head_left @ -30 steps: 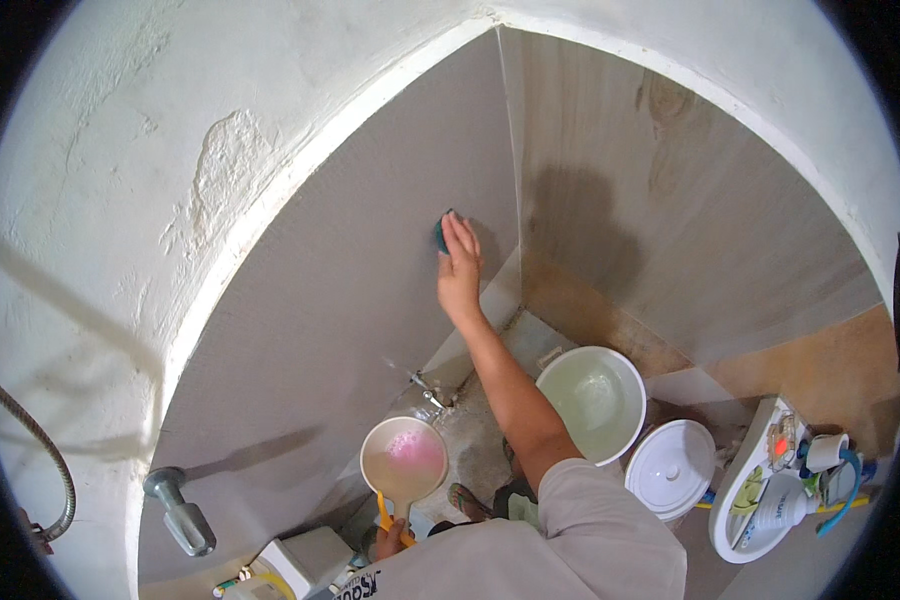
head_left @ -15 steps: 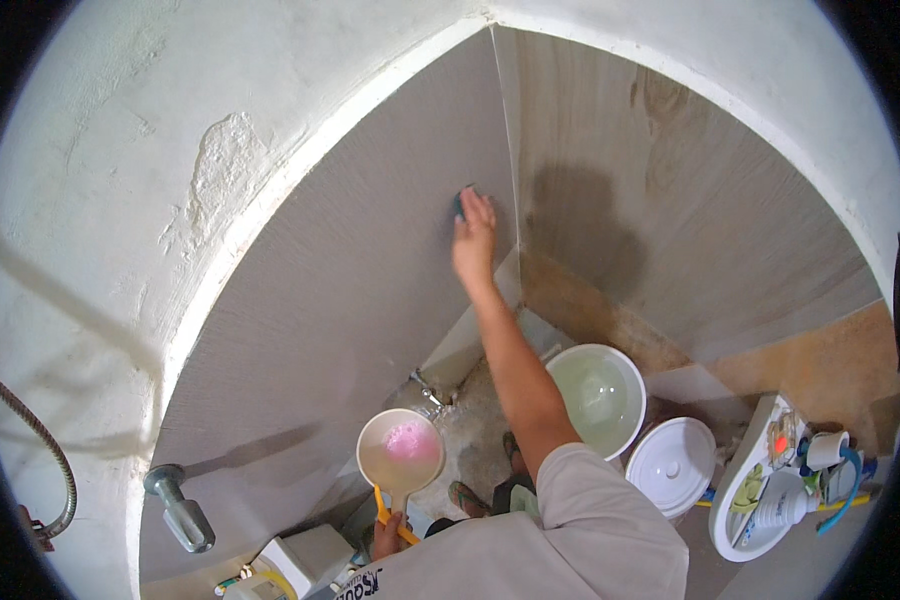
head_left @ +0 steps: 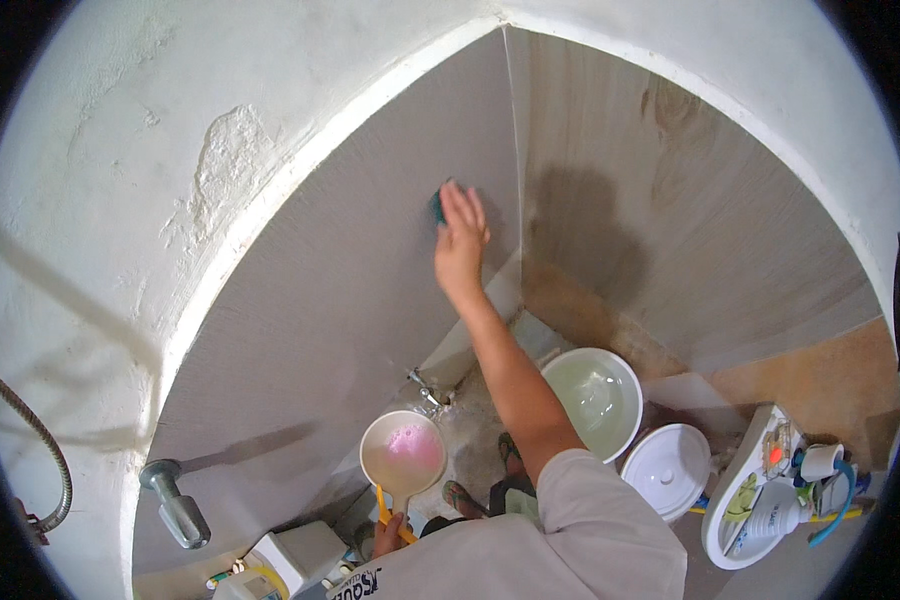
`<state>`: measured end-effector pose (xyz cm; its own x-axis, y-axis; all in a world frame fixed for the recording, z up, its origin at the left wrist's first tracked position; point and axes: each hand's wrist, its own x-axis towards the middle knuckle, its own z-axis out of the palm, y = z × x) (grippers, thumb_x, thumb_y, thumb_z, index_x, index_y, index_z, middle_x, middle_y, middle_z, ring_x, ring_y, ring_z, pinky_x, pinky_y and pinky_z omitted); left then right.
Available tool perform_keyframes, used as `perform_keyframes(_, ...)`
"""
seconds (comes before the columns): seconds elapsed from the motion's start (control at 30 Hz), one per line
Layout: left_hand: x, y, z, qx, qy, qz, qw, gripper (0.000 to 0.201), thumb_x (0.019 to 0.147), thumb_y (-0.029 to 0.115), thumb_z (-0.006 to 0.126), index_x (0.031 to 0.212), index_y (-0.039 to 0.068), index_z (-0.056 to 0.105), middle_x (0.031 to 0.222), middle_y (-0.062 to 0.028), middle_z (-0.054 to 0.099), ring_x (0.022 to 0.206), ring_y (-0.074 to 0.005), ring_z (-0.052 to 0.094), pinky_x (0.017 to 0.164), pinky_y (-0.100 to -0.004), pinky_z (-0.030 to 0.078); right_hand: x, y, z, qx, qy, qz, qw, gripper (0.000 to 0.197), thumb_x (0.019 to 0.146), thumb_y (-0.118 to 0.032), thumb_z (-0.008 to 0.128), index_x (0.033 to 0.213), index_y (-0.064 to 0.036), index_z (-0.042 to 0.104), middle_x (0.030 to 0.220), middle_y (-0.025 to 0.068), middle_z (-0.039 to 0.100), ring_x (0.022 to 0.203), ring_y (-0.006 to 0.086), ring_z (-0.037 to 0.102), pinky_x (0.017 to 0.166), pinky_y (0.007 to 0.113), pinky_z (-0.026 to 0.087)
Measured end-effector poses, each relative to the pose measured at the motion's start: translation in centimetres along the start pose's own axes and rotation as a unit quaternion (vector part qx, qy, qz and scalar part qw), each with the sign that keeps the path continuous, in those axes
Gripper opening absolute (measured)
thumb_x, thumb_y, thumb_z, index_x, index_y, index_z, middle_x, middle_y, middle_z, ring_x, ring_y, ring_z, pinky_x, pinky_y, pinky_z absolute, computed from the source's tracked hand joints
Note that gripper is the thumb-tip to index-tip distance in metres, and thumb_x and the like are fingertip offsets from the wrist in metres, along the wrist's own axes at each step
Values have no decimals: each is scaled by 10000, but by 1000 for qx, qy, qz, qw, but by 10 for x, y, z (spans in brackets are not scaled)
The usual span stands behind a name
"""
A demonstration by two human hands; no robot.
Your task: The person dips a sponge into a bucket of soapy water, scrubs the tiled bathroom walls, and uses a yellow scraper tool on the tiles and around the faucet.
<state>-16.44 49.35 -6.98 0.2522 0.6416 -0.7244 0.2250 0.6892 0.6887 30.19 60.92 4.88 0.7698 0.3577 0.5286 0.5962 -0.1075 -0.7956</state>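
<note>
The left hand (head_left: 388,537) grips a round dipper (head_left: 366,457) of pink suds (head_left: 413,443) toward six o'clock, the right hand (head_left: 460,238) a seemingly rough green pad (head_left: 438,208) at twelve, with a white bucket (head_left: 638,402) of water (head_left: 592,405) at four.

Blurred fingers of the right hand (head_left: 460,245) mostly hide the dark green pad (head_left: 437,208); near, the shirt (head_left: 500,560) partly covers the left hand (head_left: 386,540); left, the edge cuts a hose (head_left: 65,480)

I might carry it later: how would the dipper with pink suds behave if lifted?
The dipper is probably stiff, as it looks like moulded plastic. With one handle in the left hand, it may tip sideways. The pink suds suggest liquid that could slosh.
</note>
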Motion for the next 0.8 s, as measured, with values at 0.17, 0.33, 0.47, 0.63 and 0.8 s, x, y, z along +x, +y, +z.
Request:
perform_keyframes(0.17, -2, -2, 1, -27, 7, -8, 1000, 254, 820, 207, 585, 952, 33, 456, 717, -58, 501, 583, -152, 508, 503, -286, 419, -19, -10, 8, -9, -3, -15, 1000, 543, 761, 51, 457, 1285, -80, 410, 1345, 76, 368, 1274, 281, 264, 1019, 446, 162)
perform_keyframes(0.33, 7, 3, 6, 10, 1, -7, 1000, 196, 800, 173, 597, 902, 66, 469, 644, -45, 512, 508, -150, 511, 446, -266, 426, 39, 33, -4, 25, 75, 3, 997, 452, 833, 0, 420, 1281, -65, 408, 1349, 110, 355, 1275, 304, 265, 1047, 407, 193)
perform_keyframes(0.47, 1, -5, 10, -55, 4, 31, 998, 198, 818, 179, 571, 919, 48, 461, 678, -48, 500, 568, -151, 510, 504, -282, 414, 23, 1, 14, 136, 53, -34, 989, 473, 808, -6, 462, 1274, -2, 387, 1383, 153, 287, 1291, 351, 209, 1057, 457, 154)
perform_keyframes(0.63, -13, 18, 30, 8, 21, 5, 1000, 195, 817, 184, 573, 905, 50, 460, 660, -40, 491, 561, -155, 510, 502, -283, 415, -12, -48, 25, 149, -42, -184, 971, 526, 814, -61, 477, 1312, 1, 318, 1393, 192, 242, 1312, 347, 159, 1068, 467, 102)
perform_keyframes(0.8, 1, -10, 14, -51, 21, 31, 998, 217, 818, 208, 571, 906, 43, 461, 664, -43, 490, 559, -153, 508, 491, -277, 416, 115, 4, -11, 113, 135, -92, 980, 521, 882, -167, 440, 1336, 12, 258, 1404, 200, 206, 1310, 355, 154, 1077, 438, 86)
